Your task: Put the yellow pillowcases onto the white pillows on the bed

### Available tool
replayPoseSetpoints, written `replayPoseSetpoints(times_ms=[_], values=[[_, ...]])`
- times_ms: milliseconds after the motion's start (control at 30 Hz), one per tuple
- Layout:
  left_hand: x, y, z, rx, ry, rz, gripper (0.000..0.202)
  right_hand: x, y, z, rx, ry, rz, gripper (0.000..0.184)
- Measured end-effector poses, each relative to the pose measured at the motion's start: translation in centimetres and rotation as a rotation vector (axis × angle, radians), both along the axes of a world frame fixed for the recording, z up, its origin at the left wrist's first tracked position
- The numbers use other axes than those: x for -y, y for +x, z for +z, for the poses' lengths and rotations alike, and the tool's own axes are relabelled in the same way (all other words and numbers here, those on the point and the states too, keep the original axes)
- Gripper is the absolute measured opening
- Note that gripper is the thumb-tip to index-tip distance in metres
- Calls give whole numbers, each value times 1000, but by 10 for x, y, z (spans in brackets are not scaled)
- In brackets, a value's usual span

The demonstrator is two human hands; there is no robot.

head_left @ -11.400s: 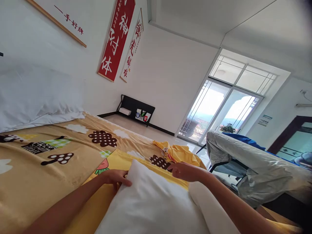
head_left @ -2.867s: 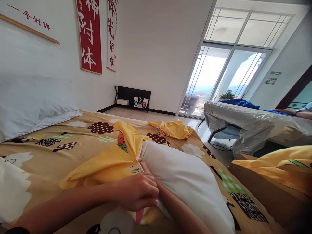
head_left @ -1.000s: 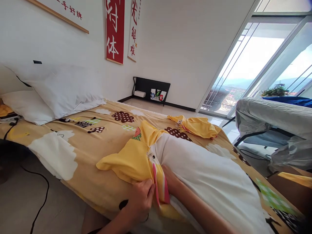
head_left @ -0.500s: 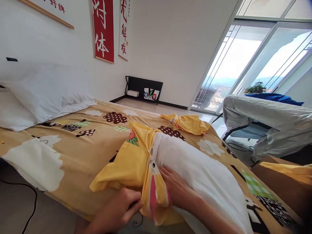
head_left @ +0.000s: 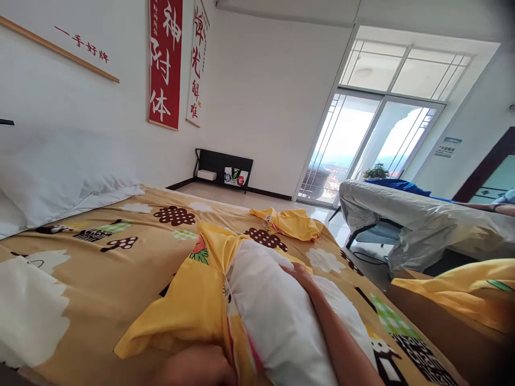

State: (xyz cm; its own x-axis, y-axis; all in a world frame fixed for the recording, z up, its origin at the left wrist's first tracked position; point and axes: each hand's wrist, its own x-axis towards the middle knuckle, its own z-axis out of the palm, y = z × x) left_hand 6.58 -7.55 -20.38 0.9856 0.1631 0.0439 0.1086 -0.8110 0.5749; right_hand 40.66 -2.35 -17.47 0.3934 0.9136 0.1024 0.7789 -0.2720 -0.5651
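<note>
A white pillow (head_left: pixel 277 311) lies on the bed, its far end inside a yellow pillowcase (head_left: pixel 193 300) printed with a carrot and a rabbit. My right hand (head_left: pixel 300 272) grips the pillow's right side near the case opening, fingers curled against it and partly hidden. Low in the view, my left hand (head_left: pixel 197 367) is blurred and closed at the case's near edge, its fingertips hidden. The case's loose part spreads to the left over the bed.
A patterned tan sheet (head_left: pixel 137 289) covers the bed. Another yellow cloth (head_left: pixel 295 222) lies at its far edge. White pillows (head_left: pixel 60 177) are at the left. On the right stand a box (head_left: pixel 426 316) with yellow cloth over it and a plastic-covered piece of furniture (head_left: pixel 402 203).
My right hand has moved from the case opening up and over to the pillow's right side. My left hand has dropped lower. The pillow looks more bunched, and the view has tilted up.
</note>
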Motion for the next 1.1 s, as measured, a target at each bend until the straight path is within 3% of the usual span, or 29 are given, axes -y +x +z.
replayPoseSetpoints(times_ms=[67, 100, 167, 233, 300, 367, 500, 600, 700, 833, 900, 1000, 1100], values=[[-17, -6, 27, 94, -131, -102, 17, 8, -10, 21, 5, 53, 13, 32], [-28, -3, 44, 169, -158, -54, 20, 14, -17, 34, 33, 93, 22, 32], [-55, 13, 77, 345, -55, 270, 23, 31, -37, 61, 164, 204, 48, 30], [-86, 39, 101, 441, 230, 667, 22, 54, -59, 77, 395, 374, 120, 24], [-115, 64, 110, 403, 458, 787, 31, 77, -78, 78, 651, 576, 224, 22], [-135, 80, 110, 340, 609, 740, 34, 96, -91, 69, 831, 738, 319, 27], [-147, 83, 106, 331, 760, 720, 32, 116, -100, 51, 912, 806, 372, 40], [-143, 80, 118, 350, 765, 747, 27, 117, -107, 52, 910, 781, 415, 46], [-129, 91, 141, 376, 779, 730, 25, 111, -119, 56, 926, 769, 481, 45], [-80, 121, 163, 425, 756, 557, 22, 93, -122, 51, 947, 737, 528, 42], [-49, 131, 159, 467, 700, 421, 23, 82, -110, 41, 854, 733, 456, 36], [-16, 133, 137, 492, 555, 246, 26, 66, -85, 25, 607, 678, 270, 25], [-3, 134, 126, 539, 376, 239, 31, 54, -69, 19, 485, 614, 217, 23]])
